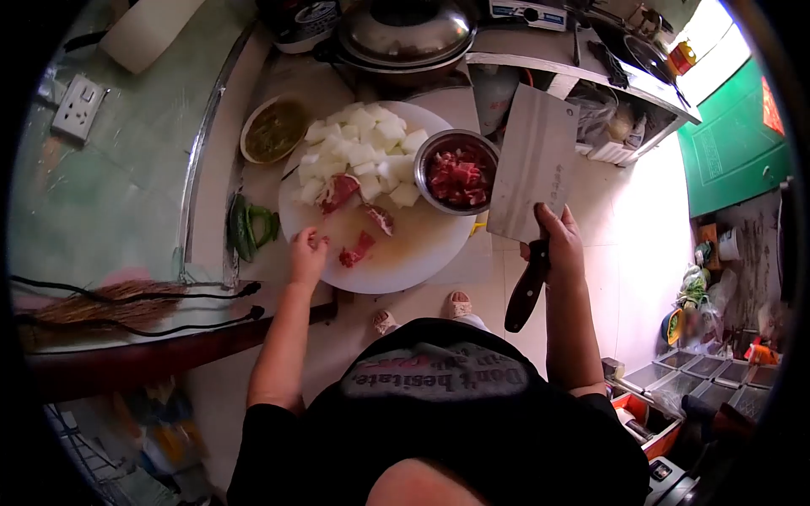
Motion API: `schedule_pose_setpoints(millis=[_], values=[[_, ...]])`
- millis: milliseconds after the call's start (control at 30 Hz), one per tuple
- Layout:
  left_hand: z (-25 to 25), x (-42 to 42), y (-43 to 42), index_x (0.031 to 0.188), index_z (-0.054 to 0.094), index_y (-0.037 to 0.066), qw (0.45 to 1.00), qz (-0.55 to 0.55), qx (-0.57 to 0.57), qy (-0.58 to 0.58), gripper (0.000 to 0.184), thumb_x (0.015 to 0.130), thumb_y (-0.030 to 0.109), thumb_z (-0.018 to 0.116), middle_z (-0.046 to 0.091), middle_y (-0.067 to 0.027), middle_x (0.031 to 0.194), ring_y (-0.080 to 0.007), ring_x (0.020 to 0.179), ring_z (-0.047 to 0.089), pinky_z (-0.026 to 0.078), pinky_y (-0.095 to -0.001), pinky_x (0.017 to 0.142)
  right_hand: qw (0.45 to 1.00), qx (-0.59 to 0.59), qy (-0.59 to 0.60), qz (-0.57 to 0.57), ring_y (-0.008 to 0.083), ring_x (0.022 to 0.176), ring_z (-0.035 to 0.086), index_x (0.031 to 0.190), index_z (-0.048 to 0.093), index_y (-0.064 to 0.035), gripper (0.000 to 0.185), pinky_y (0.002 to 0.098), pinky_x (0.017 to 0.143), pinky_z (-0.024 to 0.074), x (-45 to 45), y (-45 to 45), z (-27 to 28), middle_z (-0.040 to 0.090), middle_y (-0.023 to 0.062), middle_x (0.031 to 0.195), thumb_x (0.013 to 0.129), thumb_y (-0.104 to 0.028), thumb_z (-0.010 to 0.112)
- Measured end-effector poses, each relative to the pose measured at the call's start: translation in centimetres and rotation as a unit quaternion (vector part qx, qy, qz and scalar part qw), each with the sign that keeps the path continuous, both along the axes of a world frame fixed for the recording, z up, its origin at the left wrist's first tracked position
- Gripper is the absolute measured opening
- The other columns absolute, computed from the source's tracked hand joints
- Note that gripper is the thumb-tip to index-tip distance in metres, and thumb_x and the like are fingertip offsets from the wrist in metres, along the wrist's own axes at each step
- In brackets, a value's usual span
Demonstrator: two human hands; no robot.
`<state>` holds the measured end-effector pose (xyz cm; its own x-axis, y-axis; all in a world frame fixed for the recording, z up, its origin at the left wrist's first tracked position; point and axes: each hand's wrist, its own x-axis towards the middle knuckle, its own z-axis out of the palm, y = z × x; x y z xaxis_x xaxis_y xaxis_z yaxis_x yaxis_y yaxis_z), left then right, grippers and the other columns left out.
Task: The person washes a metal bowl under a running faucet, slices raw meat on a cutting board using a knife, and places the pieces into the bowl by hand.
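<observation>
My right hand (560,244) is wrapped round the dark handle of a wide cleaver (533,160), its blade pointing up and away, beside a metal bowl (419,187) of cut red meat (460,175). At the left edge of the round white cutting board (422,271), my left hand (310,250) has its fingers curled; whether anything small is between them is hidden. Several pieces of raw meat (357,250) lie on the board to its right. White vegetable chunks (363,143) are heaped on the board's far half.
Green peppers (243,228) lie left of the board, below a bowl (274,129) with greenish contents. A lidded pot (407,34) stands behind. At the right are a counter (624,80) and a green door (734,139). A broom-like bundle (114,305) lies at the left.
</observation>
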<state>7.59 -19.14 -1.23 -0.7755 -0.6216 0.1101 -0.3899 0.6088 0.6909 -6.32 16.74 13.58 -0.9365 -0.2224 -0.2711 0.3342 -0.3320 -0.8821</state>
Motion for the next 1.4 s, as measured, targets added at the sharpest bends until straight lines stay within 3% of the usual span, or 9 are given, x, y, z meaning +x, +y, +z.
schedule_pose_setpoints(millis=[200, 367, 800, 933, 967, 1000, 1167, 1267, 1400], values=[[1.8, -0.8, 6.4, 0.096, 0.054, 0.003, 0.997, -0.077, 0.027, 0.002, 0.036, 0.066, 0.015, 0.068, 0.051, -0.0128, 0.087, -0.0280, 0.075, 0.053, 0.045, -0.0362, 0.068, 1.000, 0.012, -0.020, 0.019, 0.0155, 0.039, 0.048, 0.099, 0.046, -0.0053, 0.020, 0.0247, 0.033, 0.0393, 0.7, -2.4, 0.1, 0.055, 0.0067, 0.070, 0.084, -0.017, 0.053], [1.7, -1.5, 8.8, 0.095, 0.053, 0.005, 0.945, -0.135, -0.296, 0.030, 0.032, 0.069, 0.020, 0.066, 0.050, -0.0120, 0.085, -0.0303, 0.077, 0.051, 0.046, -0.0364, 0.068, 0.998, -0.012, -0.025, 0.051, 0.0159, 0.043, 0.050, 0.102, 0.044, -0.0023, 0.024, 0.0259, 0.035, 0.0422, 1.2, -3.0, -0.2, 0.056, 0.0099, 0.075, 0.084, -0.016, 0.052], [-0.2, -2.0, 7.1, 0.074, 0.046, 0.005, 0.952, -0.187, -0.231, 0.069, 0.015, 0.072, 0.012, 0.060, 0.051, -0.0122, 0.076, -0.0290, 0.067, 0.053, 0.046, -0.0379, 0.058, 0.999, 0.012, -0.023, 0.034, 0.0152, 0.043, 0.050, 0.099, 0.047, -0.0054, 0.018, 0.0251, 0.034, 0.0411, 2.0, -1.4, -0.1, 0.055, 0.0069, 0.074, 0.084, -0.015, 0.052], [0.9, -2.7, 6.4, 0.069, 0.044, 0.004, 0.977, -0.101, -0.160, 0.095, 0.018, 0.076, 0.012, 0.059, 0.048, -0.0092, 0.056, -0.0247, 0.050, 0.050, 0.043, -0.0363, 0.048, 0.999, 0.030, -0.031, 0.006, 0.0159, 0.043, 0.050, 0.101, 0.045, -0.0037, 0.022, 0.0256, 0.035, 0.0426, 1.9, -0.5, 0.2, 0.056, 0.0090, 0.075, 0.084, -0.015, 0.052], [1.6, -3.0, 6.3, 0.068, 0.044, 0.004, 0.996, 0.002, 0.017, 0.091, 0.020, 0.078, 0.013, 0.059, 0.046, -0.0067, 0.057, -0.0209, 0.050, 0.047, 0.041, -0.0349, 0.048, 0.999, 0.026, -0.027, 0.007, 0.0164, 0.044, 0.052, 0.102, 0.044, -0.0019, 0.025, 0.0259, 0.036, 0.0440, 1.8, -0.2, 0.1, 0.056, 0.0109, 0.077, 0.084, -0.016, 0.052], [2.8, -3.6, 6.5, 0.067, 0.043, 0.005, 0.972, 0.104, 0.195, 0.084, 0.022, 0.080, 0.014, 0.059, 0.044, -0.0043, 0.059, -0.0172, 0.049, 0.044, 0.039, -0.0335, 0.049, 0.999, 0.026, -0.026, 0.006, 0.0164, 0.044, 0.052, 0.102, 0.044, -0.0019, 0.025, 0.0259, 0.036, 0.0440, 1.7, 0.1, 0.1, 0.056, 0.0109, 0.077, 0.084, -0.016, 0.052], [8.0, -9.4, 8.6, 0.072, 0.046, 0.004, 0.849, 0.042, 0.460, 0.257, 0.020, 0.083, 0.016, 0.057, 0.045, -0.0027, 0.060, -0.0098, 0.050, 0.042, 0.044, -0.0265, 0.042, 0.999, 0.011, -0.026, -0.022, 0.0160, 0.046, 0.053, 0.103, 0.044, -0.0020, 0.025, 0.0254, 0.036, 0.0447, 1.5, 1.4, 0.2, 0.056, 0.0105, 0.075, 0.083, -0.016, 0.053], [11.1, -14.1, 11.8, 0.073, 0.045, 0.003, 0.851, -0.009, 0.459, 0.255, 0.021, 0.082, 0.018, 0.058, 0.046, -0.0030, 0.062, -0.0104, 0.051, 0.045, 0.045, -0.0260, 0.043, 1.000, 0.015, -0.021, -0.011, 0.0160, 0.047, 0.053, 0.102, 0.044, -0.0022, 0.025, 0.0257, 0.036, 0.0452, 1.4, 2.4, 0.2, 0.056, 0.0100, 0.076, 0.083, -0.015, 0.053], [7.1, -19.0, 13.2, 0.084, 0.055, 0.001, 0.954, -0.265, 0.050, 0.129, 0.017, 0.079, 0.017, 0.061, 0.057, -0.0124, 0.076, -0.0223, 0.069, 0.057, 0.046, -0.0318, 0.065, 0.999, 0.033, -0.026, -0.023, 0.0158, 0.046, 0.053, 0.100, 0.045, -0.0026, 0.022, 0.0259, 0.036, 0.0444, 1.3, 3.1, 0.1, 0.056, 0.0093, 0.076, 0.083, -0.015, 0.053]])
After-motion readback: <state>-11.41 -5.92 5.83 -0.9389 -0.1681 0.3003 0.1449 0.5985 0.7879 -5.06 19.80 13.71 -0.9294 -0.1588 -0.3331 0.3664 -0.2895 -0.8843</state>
